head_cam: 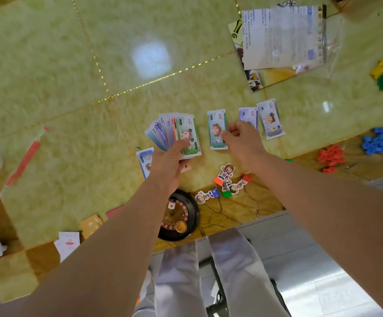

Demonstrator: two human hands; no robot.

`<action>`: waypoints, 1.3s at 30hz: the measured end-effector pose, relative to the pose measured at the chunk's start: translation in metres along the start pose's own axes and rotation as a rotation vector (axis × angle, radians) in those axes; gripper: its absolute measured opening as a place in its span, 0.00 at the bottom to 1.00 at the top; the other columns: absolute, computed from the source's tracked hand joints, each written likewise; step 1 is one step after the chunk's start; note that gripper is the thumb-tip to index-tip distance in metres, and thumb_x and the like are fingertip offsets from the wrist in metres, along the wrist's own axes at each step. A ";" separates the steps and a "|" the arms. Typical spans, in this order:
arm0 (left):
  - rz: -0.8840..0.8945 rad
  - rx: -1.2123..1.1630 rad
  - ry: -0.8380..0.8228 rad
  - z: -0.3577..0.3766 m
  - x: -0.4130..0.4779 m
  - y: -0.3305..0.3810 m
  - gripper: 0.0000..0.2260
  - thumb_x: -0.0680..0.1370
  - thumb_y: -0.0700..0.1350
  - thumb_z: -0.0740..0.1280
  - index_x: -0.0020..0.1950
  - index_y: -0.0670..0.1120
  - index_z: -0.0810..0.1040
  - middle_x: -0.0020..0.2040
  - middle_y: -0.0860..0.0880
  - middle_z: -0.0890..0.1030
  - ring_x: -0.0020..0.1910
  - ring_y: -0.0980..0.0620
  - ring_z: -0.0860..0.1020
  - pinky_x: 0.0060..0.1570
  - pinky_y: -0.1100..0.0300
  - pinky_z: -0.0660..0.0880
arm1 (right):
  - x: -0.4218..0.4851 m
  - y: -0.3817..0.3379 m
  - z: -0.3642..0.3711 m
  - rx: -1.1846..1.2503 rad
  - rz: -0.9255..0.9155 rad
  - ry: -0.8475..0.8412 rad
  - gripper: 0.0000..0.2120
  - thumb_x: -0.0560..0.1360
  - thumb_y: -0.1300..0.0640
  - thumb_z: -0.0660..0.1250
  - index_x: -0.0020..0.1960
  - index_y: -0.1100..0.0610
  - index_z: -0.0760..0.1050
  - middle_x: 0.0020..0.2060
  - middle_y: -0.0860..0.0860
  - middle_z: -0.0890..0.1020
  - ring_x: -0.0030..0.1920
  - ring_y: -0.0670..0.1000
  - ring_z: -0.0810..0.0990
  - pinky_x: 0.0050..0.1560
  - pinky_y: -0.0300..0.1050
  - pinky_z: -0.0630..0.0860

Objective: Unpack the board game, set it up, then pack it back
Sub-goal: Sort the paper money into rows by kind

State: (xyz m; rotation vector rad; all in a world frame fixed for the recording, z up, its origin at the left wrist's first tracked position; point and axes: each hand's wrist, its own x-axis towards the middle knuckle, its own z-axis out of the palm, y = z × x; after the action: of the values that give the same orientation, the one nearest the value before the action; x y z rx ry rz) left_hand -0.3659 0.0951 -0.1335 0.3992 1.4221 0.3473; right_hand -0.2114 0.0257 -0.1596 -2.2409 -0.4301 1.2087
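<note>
My right hand point(241, 139) hung with fingers curled at the right edge of the green note point(216, 128). The note lay flat on the table point(71, 65), its long axis running away from me. I could not tell whether the fingertips pinched it or merely touched. My left hand point(167, 163) gripped the fan of notes point(179, 133) just to the left of it (thumb across the top 1000 note). The next draw, I judged, lay leftward from the right hand, the only free one.
</note>
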 end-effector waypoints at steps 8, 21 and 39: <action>-0.033 0.017 0.073 0.016 0.004 -0.014 0.08 0.74 0.34 0.70 0.51 0.42 0.77 0.42 0.47 0.83 0.37 0.53 0.83 0.35 0.58 0.82 | 0.009 0.020 -0.032 -0.117 -0.003 0.051 0.05 0.77 0.55 0.67 0.46 0.57 0.73 0.40 0.53 0.78 0.44 0.52 0.78 0.41 0.41 0.73; -0.004 0.049 0.104 0.017 0.007 -0.008 0.12 0.73 0.36 0.72 0.54 0.43 0.77 0.43 0.49 0.84 0.36 0.56 0.83 0.46 0.55 0.80 | 0.008 0.008 -0.028 0.007 0.007 -0.014 0.06 0.73 0.59 0.73 0.45 0.55 0.75 0.36 0.50 0.77 0.42 0.51 0.79 0.47 0.48 0.78; 0.028 -0.021 0.109 -0.028 0.002 0.004 0.10 0.73 0.33 0.72 0.51 0.44 0.79 0.47 0.48 0.84 0.44 0.51 0.83 0.50 0.54 0.80 | -0.005 -0.003 0.017 -0.258 -0.112 0.044 0.08 0.73 0.57 0.72 0.44 0.54 0.73 0.35 0.44 0.76 0.42 0.49 0.77 0.42 0.44 0.73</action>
State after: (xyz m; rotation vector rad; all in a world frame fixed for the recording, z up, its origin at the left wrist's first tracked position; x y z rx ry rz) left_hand -0.3930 0.1015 -0.1366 0.3882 1.5185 0.4119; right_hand -0.2280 0.0309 -0.1619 -2.4165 -0.7203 1.0960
